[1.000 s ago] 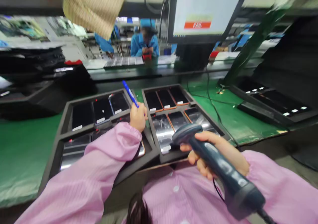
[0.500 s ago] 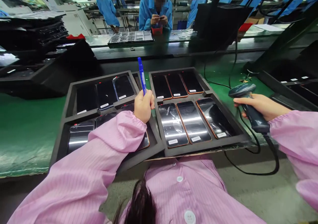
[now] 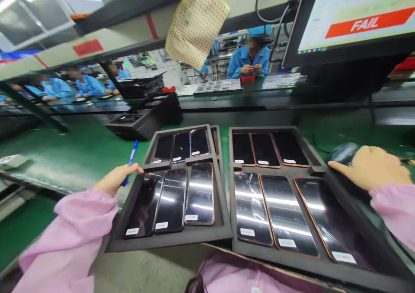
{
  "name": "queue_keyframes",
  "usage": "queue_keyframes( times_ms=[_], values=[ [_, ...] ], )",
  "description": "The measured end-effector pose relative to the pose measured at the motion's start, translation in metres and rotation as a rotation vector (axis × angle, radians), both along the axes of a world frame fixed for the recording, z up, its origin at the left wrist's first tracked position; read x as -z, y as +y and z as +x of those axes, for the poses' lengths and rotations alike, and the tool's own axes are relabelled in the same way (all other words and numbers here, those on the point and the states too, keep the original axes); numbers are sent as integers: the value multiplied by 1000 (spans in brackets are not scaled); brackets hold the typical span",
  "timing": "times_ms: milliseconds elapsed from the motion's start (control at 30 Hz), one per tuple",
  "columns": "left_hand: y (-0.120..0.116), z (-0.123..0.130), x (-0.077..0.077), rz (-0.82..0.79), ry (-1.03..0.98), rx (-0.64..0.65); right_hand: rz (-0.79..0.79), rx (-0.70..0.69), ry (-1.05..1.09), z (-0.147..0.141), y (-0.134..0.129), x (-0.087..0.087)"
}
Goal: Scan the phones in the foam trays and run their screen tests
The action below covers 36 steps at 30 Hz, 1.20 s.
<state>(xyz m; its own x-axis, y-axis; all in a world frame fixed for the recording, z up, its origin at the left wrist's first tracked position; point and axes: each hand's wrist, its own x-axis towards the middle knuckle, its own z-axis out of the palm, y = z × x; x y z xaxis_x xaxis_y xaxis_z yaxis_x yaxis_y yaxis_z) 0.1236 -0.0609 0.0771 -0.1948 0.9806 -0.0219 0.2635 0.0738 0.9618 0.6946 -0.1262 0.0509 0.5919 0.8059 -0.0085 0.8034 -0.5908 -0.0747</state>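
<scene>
Holding, left hand: one blue marker, slim, slanting up from my curled fingers, its lower end showing below them. Same hand: my fingertips at the left edge of the left tray, near its middle divider. Right hand: back uppermost, thumb pointing left, over a dark scanner, blurred; whether my fingers close around it I cannot tell. Scanner position: just beyond the right side of the right tray. Trays: both dark grey, lying side by side on the green bench, each in two rows. Left tray contents: six phones, three to a row, screens up, white labels at the near ends; the near-row right phone edged in orange. Under this tray: the edge of another tray, showing at the right. Right tray contents: six phones, three and three, orange edges, white labels, streaks of light across the near row. Upper right: one monitor, tilted in view, red banner reading FAIL. Across the bench: one co-worker in blue, hands together above a red box. Overhead: one dotted yellowish sheet, hanging.
</scene>
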Motion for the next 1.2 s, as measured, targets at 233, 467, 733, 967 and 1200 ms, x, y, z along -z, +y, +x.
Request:
queue_keyframes(
  times_ms=[233, 467, 733, 967, 1200],
  values=[
    [-24, 9, 19, -370, -212, -29, -61, -657, 1031, -164, -28, -1],
    [-2, 5, 20, -383, -323, -106, -186, -698, 887, -235, -22, 20],
    [17, 17, 1, -387, -256, -43, -50, -763, 586, -250, -32, 15],
    [-5, 16, -5, -461, -250, -70, -5, -688, 853, -245, -35, 20],
    [-37, 56, -26, -226, -357, -166, 147, -495, 1175, -215, -45, 7]
  ],
)
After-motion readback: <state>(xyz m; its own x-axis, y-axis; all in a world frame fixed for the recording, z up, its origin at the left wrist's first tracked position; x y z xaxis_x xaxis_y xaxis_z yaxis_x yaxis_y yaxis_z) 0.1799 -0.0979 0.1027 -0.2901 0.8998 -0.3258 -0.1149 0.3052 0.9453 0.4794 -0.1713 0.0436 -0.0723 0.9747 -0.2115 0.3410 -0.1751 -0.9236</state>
